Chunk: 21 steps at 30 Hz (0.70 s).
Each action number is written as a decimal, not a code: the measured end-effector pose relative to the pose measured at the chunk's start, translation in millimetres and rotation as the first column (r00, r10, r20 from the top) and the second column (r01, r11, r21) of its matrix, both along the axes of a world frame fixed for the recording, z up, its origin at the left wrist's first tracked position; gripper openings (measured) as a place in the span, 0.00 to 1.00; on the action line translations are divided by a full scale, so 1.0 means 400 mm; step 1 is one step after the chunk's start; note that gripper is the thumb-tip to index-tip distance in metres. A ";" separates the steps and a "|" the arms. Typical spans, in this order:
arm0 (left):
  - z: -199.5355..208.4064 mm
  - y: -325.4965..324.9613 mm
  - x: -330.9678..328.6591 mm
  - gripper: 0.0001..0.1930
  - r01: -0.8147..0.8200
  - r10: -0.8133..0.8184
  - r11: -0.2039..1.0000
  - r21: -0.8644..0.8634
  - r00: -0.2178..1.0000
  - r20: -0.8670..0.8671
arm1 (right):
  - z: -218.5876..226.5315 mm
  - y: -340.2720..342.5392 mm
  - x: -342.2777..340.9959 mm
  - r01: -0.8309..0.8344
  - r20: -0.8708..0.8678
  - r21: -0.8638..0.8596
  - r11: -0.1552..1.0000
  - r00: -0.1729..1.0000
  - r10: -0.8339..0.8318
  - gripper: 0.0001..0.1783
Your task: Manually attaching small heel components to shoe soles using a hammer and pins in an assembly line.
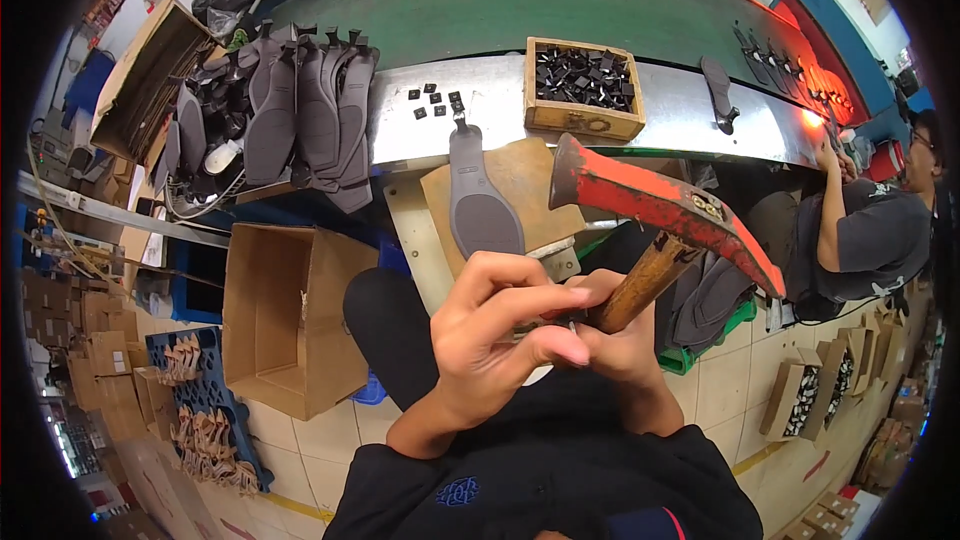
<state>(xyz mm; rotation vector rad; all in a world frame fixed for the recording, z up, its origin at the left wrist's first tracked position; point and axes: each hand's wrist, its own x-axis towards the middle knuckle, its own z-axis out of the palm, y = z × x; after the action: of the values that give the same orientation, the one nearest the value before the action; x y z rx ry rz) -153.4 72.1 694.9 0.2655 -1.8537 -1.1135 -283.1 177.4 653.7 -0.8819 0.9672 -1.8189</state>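
In my right hand [625, 345] is a hammer [650, 195] with a worn red head and a wooden handle, its head raised above the fingers. My left hand [485, 325] is closed in a pinch, its fingertips meeting those of the right. A small dark piece seems to sit between them, too small and covered to name. Just beyond the hands, a dark grey shoe sole [485, 220] lies on a tan pad [530, 175], heel end pointing away. Several small black square pieces [431, 98] are scattered on the metal ledge [400, 130] past it.
A wooden box [585, 122] of black pieces stands on the ledge, before a green belt [560, 5]. Heeled soles [310, 110] are piled left, above a cardboard box [270, 380]. At right, a person [865, 230] works beside a red glow; more soles [710, 305] fill a green crate.
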 end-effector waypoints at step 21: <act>-0.168 -0.230 -0.133 0.16 -0.347 0.326 0.937 0.036 0.908 0.263 | -0.043 -0.027 -0.086 0.130 0.040 0.031 0.991 0.991 -0.131 0.11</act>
<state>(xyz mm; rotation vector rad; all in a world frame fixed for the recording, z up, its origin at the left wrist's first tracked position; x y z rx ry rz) -206.6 -20.1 627.8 0.7789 -1.8912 -0.9462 -317.4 166.5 636.6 -0.7758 1.0429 -1.9214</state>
